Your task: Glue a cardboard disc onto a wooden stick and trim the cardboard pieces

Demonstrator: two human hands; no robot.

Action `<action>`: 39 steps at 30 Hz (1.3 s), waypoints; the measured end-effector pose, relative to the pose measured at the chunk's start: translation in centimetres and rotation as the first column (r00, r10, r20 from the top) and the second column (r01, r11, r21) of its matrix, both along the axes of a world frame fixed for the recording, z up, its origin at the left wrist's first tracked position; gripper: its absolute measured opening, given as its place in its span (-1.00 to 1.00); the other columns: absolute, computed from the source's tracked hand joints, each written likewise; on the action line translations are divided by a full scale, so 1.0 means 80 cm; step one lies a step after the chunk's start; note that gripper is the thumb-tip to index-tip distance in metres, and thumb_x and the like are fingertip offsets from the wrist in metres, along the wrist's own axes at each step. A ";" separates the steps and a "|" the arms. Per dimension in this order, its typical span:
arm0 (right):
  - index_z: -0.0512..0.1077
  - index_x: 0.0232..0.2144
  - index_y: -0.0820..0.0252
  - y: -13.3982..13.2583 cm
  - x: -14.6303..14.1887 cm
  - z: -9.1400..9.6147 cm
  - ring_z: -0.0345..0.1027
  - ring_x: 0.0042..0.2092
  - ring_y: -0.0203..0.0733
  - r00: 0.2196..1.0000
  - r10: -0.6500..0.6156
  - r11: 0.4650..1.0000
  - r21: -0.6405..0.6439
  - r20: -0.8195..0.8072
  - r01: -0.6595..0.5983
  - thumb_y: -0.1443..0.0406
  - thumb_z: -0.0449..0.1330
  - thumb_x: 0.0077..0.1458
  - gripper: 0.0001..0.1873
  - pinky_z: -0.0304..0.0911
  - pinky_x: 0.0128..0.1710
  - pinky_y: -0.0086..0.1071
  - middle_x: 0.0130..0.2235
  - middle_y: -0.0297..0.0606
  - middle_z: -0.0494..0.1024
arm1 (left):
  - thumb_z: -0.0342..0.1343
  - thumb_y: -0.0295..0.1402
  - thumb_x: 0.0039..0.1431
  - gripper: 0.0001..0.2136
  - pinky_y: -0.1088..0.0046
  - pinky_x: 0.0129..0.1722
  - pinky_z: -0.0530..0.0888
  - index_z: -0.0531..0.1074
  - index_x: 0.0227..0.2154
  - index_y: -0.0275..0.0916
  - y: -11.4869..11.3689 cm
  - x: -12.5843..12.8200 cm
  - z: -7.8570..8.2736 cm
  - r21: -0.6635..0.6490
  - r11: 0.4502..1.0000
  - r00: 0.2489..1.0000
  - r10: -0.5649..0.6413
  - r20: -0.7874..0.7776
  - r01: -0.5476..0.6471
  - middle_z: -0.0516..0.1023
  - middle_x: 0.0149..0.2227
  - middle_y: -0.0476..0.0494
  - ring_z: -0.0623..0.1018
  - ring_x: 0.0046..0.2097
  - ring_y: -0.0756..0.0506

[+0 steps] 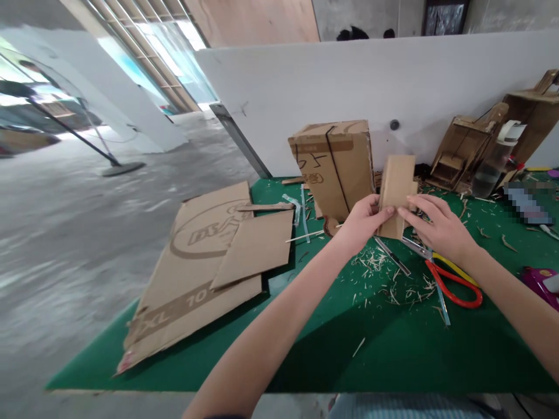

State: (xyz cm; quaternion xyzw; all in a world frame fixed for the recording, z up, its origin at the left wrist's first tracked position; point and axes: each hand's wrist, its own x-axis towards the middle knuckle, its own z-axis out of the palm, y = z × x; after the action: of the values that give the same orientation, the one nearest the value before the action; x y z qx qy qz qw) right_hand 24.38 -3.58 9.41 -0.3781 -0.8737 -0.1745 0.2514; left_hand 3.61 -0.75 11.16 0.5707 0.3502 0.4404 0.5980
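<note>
A small folded piece of cardboard [398, 180] is held up over the table between both of my hands. My left hand [364, 224] pinches its left edge, thumb across the front. On the opposite side my right hand [439, 227] grips it with thumb and fingertips. Just below lie a utility knife [393, 256] and scissors [454, 283] with red and yellow handles, among pale shavings. Behind my left hand stands a cardboard box [334, 169] with a dark cord around it. A round brown disc [332, 226] with a thin stick sits at its base.
Large flat cardboard sheets [192, 262] overlap on the left of the green table [332, 355]. Glue-stick-like clear strips [304, 212] lie near the box. At the right are cardboard models [463, 145], a water bottle [498, 160], a phone [528, 202] and a purple tool [541, 284].
</note>
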 end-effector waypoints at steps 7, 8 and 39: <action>0.34 0.09 0.24 -0.072 0.053 -0.041 0.43 -0.14 -0.02 0.921 -0.256 0.741 -0.552 0.293 0.382 0.25 -0.03 0.20 -0.56 0.34 -0.19 -0.20 -0.10 -0.03 0.51 | 0.22 -0.28 0.08 -0.72 0.22 -0.05 0.53 0.33 -0.19 -0.23 0.005 -0.017 -0.008 0.102 0.965 0.959 0.221 0.174 -0.241 0.52 -0.07 -0.19 0.52 -0.02 -0.19; 0.32 0.12 0.24 -0.080 0.059 -0.049 0.43 -0.12 -0.02 0.914 -0.253 0.721 -0.568 0.317 0.397 0.27 -0.03 0.20 -0.54 0.33 -0.15 -0.20 -0.08 -0.02 0.51 | 0.22 -0.27 0.09 -0.72 0.22 -0.08 0.55 0.32 -0.18 -0.21 0.008 -0.017 -0.008 0.090 0.960 0.950 0.243 0.194 -0.264 0.52 -0.06 -0.18 0.53 -0.03 -0.20; 0.07 0.18 -0.08 -0.066 -0.032 -0.029 0.31 -0.28 -0.27 0.576 -0.380 0.490 -0.686 -0.724 -0.538 -0.04 0.13 0.11 -0.35 0.41 -0.19 -0.22 0.01 -0.19 0.31 | 0.27 -0.22 0.01 -0.78 0.52 -0.50 0.47 0.40 -0.36 -0.21 0.028 -0.022 0.026 0.176 0.899 0.901 0.352 0.252 -0.400 0.54 -0.30 -0.07 0.50 -0.39 0.01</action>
State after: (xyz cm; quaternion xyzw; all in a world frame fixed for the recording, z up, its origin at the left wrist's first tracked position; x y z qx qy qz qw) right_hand 21.84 -8.88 7.11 -0.4355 -0.6327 0.4974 0.4032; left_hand 1.84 1.51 13.22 0.5048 0.3363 0.6435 0.4670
